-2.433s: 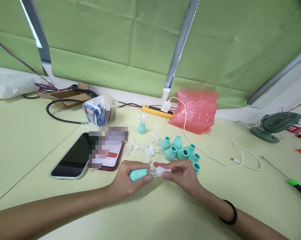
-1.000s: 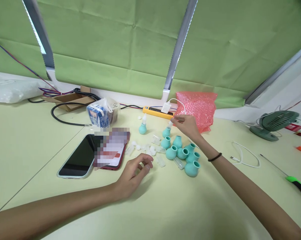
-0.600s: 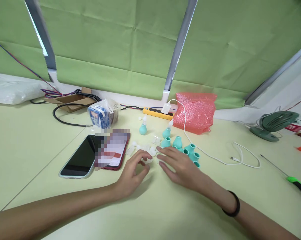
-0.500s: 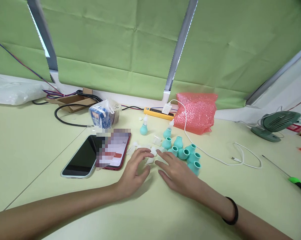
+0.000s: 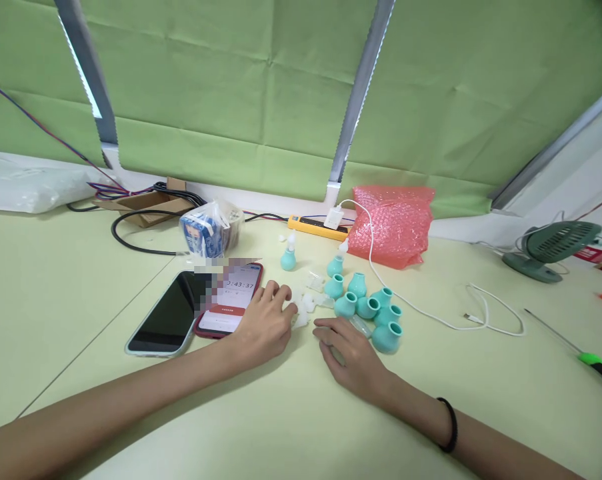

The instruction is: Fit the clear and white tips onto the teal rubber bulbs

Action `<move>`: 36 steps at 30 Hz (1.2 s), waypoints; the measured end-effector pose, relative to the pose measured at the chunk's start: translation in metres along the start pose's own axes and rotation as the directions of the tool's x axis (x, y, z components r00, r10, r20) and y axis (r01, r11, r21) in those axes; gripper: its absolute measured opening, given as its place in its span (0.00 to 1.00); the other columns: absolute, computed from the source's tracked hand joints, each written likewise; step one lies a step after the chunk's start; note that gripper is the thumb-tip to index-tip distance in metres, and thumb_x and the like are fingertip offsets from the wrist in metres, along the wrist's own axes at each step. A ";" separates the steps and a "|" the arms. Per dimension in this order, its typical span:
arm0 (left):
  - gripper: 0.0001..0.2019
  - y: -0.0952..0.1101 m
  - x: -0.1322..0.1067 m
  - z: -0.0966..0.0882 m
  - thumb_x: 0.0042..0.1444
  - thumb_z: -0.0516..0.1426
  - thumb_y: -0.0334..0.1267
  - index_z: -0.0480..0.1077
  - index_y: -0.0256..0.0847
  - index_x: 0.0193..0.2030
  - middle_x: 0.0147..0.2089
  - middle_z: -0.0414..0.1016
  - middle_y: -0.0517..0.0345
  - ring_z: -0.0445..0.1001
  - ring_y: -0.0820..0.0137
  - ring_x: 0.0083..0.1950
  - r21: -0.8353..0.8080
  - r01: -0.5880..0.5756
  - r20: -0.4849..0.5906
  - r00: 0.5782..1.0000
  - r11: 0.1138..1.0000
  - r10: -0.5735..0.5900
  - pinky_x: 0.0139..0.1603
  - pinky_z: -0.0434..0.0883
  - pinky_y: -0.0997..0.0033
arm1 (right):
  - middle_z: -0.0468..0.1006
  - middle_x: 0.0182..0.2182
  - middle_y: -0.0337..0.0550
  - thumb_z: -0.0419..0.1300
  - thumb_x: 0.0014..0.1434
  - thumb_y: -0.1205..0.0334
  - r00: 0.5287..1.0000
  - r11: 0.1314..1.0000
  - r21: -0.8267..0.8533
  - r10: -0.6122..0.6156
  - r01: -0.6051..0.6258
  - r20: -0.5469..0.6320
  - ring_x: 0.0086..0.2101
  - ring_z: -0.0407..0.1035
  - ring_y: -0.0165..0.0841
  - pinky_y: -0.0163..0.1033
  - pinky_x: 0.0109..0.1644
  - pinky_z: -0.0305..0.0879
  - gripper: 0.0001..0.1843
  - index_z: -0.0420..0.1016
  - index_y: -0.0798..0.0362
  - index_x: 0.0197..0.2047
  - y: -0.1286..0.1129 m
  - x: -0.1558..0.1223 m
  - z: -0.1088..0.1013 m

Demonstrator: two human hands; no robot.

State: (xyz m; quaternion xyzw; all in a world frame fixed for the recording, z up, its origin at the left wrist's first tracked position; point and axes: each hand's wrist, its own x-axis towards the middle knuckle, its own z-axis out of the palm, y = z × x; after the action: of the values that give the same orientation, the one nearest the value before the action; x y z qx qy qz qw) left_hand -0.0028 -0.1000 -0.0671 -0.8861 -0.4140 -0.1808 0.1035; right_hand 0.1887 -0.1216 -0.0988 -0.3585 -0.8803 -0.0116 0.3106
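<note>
My left hand (image 5: 261, 325) lies knuckles up beside the red phone (image 5: 229, 305), its fingers curled down onto a scatter of small white plastic parts (image 5: 304, 305); what they pinch is hidden. To its right my right hand (image 5: 349, 353), with a black band on the wrist, rests palm down on the table with loosely bent fingers and nothing in them. A clear tube (image 5: 361, 326) lies just beyond it. Several open teal rubber bulbs (image 5: 369, 309) cluster past my right hand. Two teal bulbs with white tips stand upright farther back (image 5: 288, 259) (image 5: 335, 265).
A black phone (image 5: 161, 322) lies left of the red one. Behind are a bag with a blue carton (image 5: 207, 231), a cardboard box (image 5: 141, 199), black cables, a yellow power strip (image 5: 315, 225) and pink bubble wrap (image 5: 393, 223). A white cable (image 5: 461, 321), green fan (image 5: 551, 247) and screwdriver (image 5: 595, 364) lie right.
My right hand set an assembled bulb upright at the back, then came back beside my left. My left hand slid forward onto the white parts and my right drew in slightly.
</note>
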 end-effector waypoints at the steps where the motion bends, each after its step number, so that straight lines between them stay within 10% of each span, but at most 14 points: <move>1: 0.09 -0.001 0.000 -0.001 0.46 0.51 0.27 0.68 0.34 0.35 0.42 0.61 0.45 0.56 0.56 0.43 0.004 0.002 0.021 1.000 1.000 -0.002 0.38 0.61 0.59 | 0.71 0.39 0.49 0.49 0.52 0.74 1.000 0.999 0.036 0.002 -0.001 -0.024 0.39 0.67 0.37 0.44 0.39 0.68 0.14 0.66 0.52 0.41 0.000 0.000 0.001; 31: 0.09 -0.008 -0.001 0.007 0.55 0.50 0.31 0.68 0.36 0.27 0.29 0.67 0.53 0.59 0.65 0.38 -0.128 -0.062 0.095 0.993 0.990 0.075 0.33 0.51 0.66 | 0.76 0.35 0.44 0.53 0.52 0.66 0.992 0.971 0.230 0.094 -0.071 -0.087 0.34 0.72 0.34 0.39 0.36 0.70 0.12 0.63 0.50 0.42 -0.004 0.002 0.003; 36: 0.09 -0.004 0.001 -0.004 0.56 0.49 0.34 0.70 0.37 0.31 0.28 0.67 0.56 0.59 0.67 0.36 -0.358 0.024 0.081 0.997 0.934 0.005 0.33 0.54 0.68 | 0.75 0.31 0.45 0.53 0.52 0.69 0.994 0.972 0.231 0.060 -0.039 -0.089 0.35 0.71 0.35 0.40 0.35 0.69 0.09 0.65 0.51 0.39 -0.002 0.004 0.004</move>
State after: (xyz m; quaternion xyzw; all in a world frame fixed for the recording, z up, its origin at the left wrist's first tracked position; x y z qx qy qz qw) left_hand -0.0061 -0.0984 -0.0626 -0.8947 -0.3822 -0.2179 -0.0773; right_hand 0.1832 -0.1194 -0.0996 -0.3412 -0.8507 0.0808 0.3916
